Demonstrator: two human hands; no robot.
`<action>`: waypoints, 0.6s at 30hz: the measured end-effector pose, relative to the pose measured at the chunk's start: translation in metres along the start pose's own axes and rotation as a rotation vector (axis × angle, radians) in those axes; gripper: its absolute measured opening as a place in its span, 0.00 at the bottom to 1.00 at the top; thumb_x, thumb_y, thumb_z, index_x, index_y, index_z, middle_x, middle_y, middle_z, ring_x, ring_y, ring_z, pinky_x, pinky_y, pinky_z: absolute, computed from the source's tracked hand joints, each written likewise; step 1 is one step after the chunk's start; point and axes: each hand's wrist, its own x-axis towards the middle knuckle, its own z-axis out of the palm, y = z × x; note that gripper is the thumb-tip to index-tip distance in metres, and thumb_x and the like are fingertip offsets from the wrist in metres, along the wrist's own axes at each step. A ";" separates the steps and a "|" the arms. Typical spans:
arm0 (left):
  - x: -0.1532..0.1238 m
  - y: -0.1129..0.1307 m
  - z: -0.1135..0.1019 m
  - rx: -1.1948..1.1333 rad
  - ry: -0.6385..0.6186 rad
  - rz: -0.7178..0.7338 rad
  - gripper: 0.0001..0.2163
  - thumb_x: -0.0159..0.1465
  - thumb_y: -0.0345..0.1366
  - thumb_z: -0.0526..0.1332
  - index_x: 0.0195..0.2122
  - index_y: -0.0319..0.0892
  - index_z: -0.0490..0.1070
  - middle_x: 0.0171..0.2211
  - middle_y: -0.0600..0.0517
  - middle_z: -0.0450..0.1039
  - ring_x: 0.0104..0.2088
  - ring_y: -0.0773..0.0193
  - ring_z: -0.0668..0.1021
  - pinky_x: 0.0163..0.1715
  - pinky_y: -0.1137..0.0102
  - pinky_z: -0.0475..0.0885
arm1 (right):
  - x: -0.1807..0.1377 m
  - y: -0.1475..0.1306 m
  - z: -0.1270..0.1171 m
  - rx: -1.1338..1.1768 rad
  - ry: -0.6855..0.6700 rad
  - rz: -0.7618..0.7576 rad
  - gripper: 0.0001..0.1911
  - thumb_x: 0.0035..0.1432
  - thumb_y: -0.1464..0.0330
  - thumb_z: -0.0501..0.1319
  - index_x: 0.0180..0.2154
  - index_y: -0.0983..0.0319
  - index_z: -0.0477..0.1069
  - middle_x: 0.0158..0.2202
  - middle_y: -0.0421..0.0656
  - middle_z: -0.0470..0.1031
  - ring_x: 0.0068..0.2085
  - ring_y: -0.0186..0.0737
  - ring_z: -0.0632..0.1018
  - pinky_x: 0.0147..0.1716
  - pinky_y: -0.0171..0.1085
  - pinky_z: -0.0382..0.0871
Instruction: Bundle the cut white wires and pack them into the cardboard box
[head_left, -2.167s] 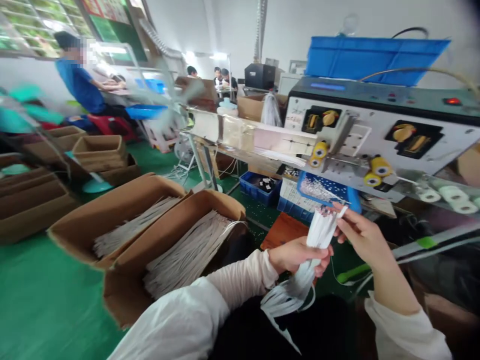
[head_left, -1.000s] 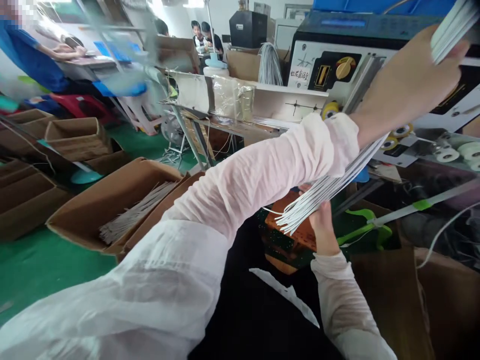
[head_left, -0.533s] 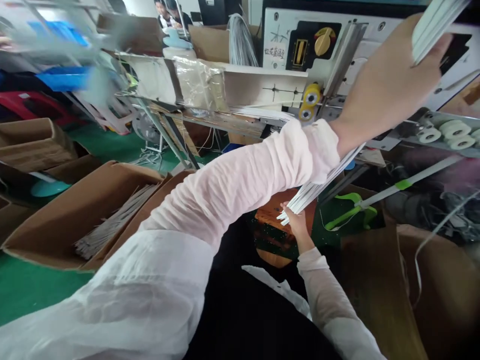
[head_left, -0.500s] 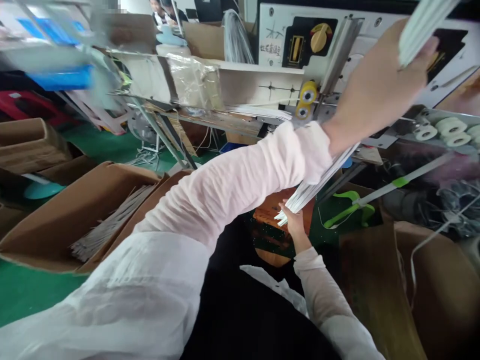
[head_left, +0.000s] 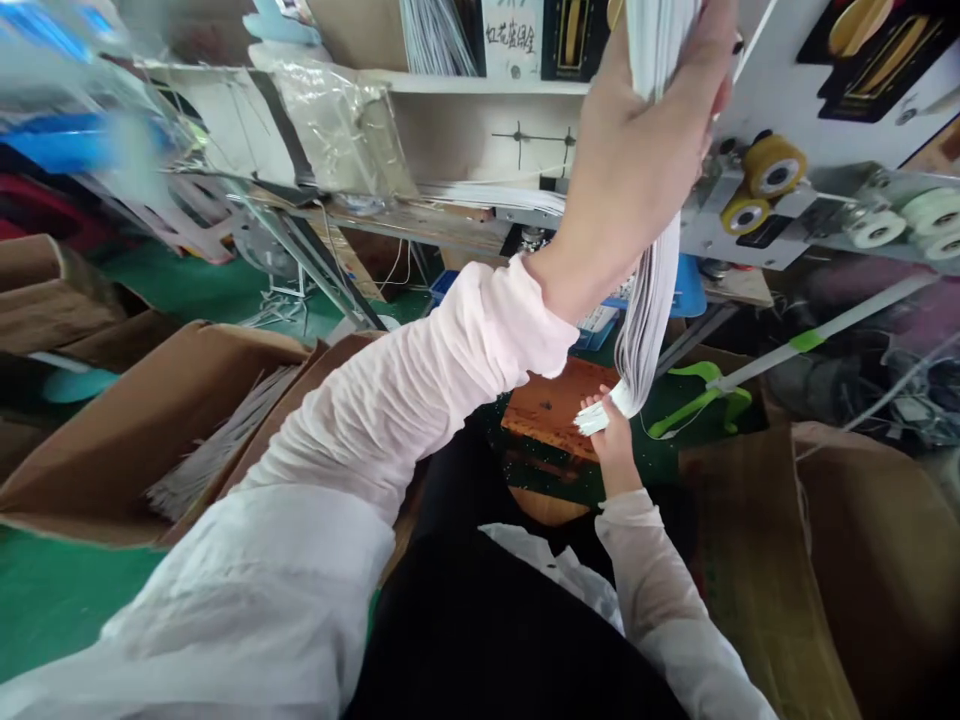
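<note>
A long bundle of white wires [head_left: 651, 310] hangs upright between my hands, in front of a machine's light panel. My left hand [head_left: 645, 150] is closed around its upper part, near the top edge of the view. Lower down, my right hand [head_left: 616, 440] grips the bottom end, where the strands bend sharply to the left and the cut tips show past the fingers. The top end of the bundle runs out of view. Part of the left fingers is hidden behind the wires.
Yellow rollers [head_left: 776, 168] and white rollers [head_left: 877, 228] sit on the machine at right. An open cardboard box [head_left: 97, 430] at left holds more wires [head_left: 221, 440]. Below stands a wooden stool [head_left: 551, 405]. Another cardboard box [head_left: 750, 540] is at right, near a green-footed stand [head_left: 694, 400].
My left hand has moved left and nearer, bringing the upper part of the bundle upright. The lower end now bends in my right hand, which has shifted slightly right. The view has turned somewhat.
</note>
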 end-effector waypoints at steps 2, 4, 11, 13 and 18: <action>-0.004 -0.005 -0.015 -0.001 0.025 0.068 0.11 0.67 0.47 0.60 0.42 0.47 0.73 0.27 0.53 0.68 0.35 0.61 0.78 0.29 0.69 0.70 | 0.005 -0.001 -0.009 -0.063 0.025 -0.025 0.30 0.46 0.48 0.69 0.43 0.63 0.72 0.33 0.42 0.78 0.37 0.41 0.81 0.39 0.41 0.77; -0.006 -0.011 -0.028 -0.015 0.035 0.151 0.07 0.66 0.44 0.62 0.39 0.49 0.73 0.27 0.53 0.68 0.37 0.59 0.78 0.33 0.67 0.73 | 0.010 -0.003 -0.019 -0.153 0.044 -0.053 0.28 0.45 0.51 0.71 0.40 0.65 0.73 0.32 0.43 0.78 0.35 0.41 0.80 0.34 0.38 0.75; -0.013 -0.057 -0.079 -0.158 0.010 0.366 0.03 0.63 0.35 0.66 0.33 0.49 0.73 0.28 0.55 0.70 0.35 0.63 0.76 0.45 0.63 0.74 | 0.025 0.009 -0.033 -0.414 0.057 -0.148 0.20 0.45 0.60 0.68 0.39 0.67 0.76 0.29 0.44 0.79 0.32 0.42 0.79 0.30 0.37 0.72; -0.018 -0.071 -0.096 -0.201 0.062 0.302 0.04 0.63 0.36 0.67 0.33 0.47 0.72 0.28 0.55 0.70 0.33 0.64 0.77 0.45 0.62 0.75 | 0.027 0.013 -0.033 -0.452 0.046 -0.171 0.19 0.47 0.61 0.65 0.39 0.67 0.76 0.30 0.44 0.79 0.34 0.43 0.78 0.32 0.38 0.73; -0.032 -0.077 -0.131 -0.242 0.228 0.250 0.08 0.61 0.38 0.69 0.31 0.46 0.69 0.26 0.56 0.69 0.31 0.66 0.76 0.43 0.65 0.76 | 0.039 0.005 -0.042 -0.525 -0.003 -0.277 0.20 0.46 0.64 0.61 0.41 0.65 0.75 0.38 0.46 0.80 0.39 0.44 0.78 0.41 0.41 0.73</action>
